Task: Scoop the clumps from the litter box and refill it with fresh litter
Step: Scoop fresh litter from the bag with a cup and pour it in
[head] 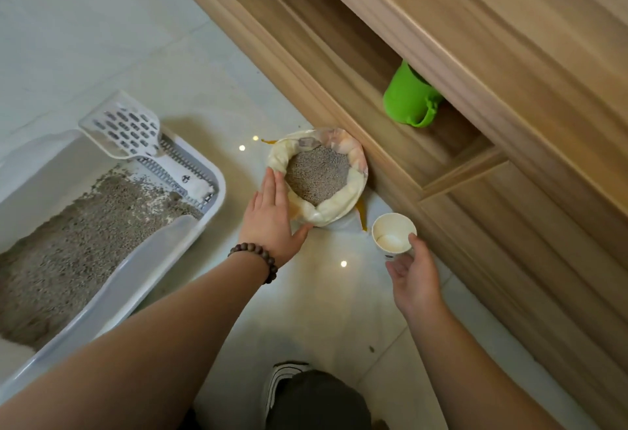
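Note:
A white litter box (210, 205) lies on the floor at the left, partly filled with grey litter (78, 232). A white slotted scoop (125, 130) rests across its far rim. An open bag of fresh grey litter (319, 174), its top rolled down, stands against the wooden cabinet. My left hand (272, 215) lies flat with straight fingers against the bag's left side. My right hand (414, 280) holds an empty white paper cup (394, 232) by its rim, just right of the bag and near the floor.
A wooden cabinet (475, 123) runs along the right, with a green watering can (407, 99) on an open low shelf. The floor is glossy pale tile (333, 310). My shoe and dark trouser leg (306, 395) are at the bottom.

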The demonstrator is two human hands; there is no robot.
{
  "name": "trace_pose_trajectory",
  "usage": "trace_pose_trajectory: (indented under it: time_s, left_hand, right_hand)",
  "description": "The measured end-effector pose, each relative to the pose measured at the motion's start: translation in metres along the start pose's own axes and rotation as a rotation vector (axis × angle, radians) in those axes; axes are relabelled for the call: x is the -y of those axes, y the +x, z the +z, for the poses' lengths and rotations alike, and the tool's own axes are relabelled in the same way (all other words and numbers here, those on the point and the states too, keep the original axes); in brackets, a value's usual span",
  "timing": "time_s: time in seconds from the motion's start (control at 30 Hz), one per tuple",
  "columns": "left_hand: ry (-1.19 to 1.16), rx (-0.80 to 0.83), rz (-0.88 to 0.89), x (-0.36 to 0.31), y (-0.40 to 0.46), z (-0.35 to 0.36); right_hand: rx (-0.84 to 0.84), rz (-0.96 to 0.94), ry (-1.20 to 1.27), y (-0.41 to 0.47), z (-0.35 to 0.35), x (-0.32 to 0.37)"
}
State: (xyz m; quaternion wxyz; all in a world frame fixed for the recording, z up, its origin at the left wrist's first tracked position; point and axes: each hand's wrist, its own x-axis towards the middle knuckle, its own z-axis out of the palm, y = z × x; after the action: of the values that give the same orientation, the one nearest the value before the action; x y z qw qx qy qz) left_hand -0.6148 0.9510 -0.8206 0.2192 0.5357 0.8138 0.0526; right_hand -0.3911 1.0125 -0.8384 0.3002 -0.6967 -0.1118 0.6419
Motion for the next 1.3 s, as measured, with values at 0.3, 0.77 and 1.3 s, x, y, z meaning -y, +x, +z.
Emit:
trace_pose_trajectory:
  time_s: [0.3, 0.77, 1.3]
  left_hand:
    - [0.022, 0.011, 0.032, 0.006, 0.0, -0.001]
    - [0.041, 0.049, 0.036, 0.008, -0.002, -0.001]
    - [-0.002, 0.039, 0.029, 0.01, -0.004, -0.005]
  right_hand:
    - [-0.09, 0.043, 0.089, 0.011, -0.001, -0.002]
    - [-0.142, -0.58, -0.81, 0.003, 0.0, -0.018]
    - [-0.105, -0.622, -0.903, -0.004, 0.007, 0.0]
